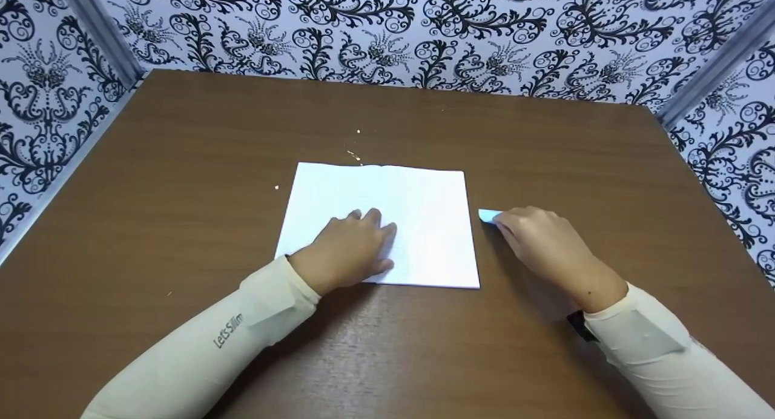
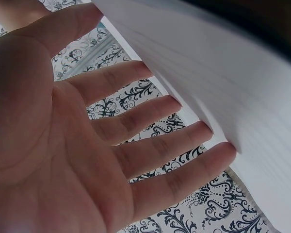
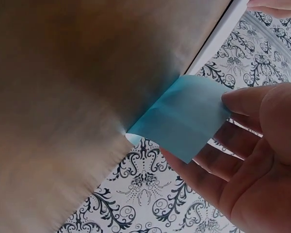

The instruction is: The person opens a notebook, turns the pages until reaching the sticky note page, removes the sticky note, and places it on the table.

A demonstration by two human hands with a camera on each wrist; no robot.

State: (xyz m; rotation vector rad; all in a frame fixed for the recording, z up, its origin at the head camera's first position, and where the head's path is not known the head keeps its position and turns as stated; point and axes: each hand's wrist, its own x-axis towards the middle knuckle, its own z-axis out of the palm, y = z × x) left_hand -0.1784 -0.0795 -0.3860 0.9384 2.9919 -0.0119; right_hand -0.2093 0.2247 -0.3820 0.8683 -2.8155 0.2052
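Note:
A notebook (image 1: 430, 225) lies open at blank white pages in the middle of the table. My left hand (image 1: 348, 252) rests on its left page near the fold, fingers spread. In the left wrist view the fingertips (image 2: 225, 153) of that hand touch the white paper (image 2: 208, 63). Just right of the notebook, my right hand (image 1: 542, 240) pinches a small light-blue paper slip (image 3: 184, 116) between thumb and fingers. The slip curves, and its far edge meets the table top in the right wrist view. Most of it is hidden behind the hand in the head view.
The brown wooden table (image 1: 181, 195) spreads around the notebook. Tiny pale scraps (image 1: 354, 156) lie behind the notebook, with another crumb (image 1: 277, 188) to its left. Black-and-white patterned wallpaper (image 1: 375, 37) stands behind the table and at both sides.

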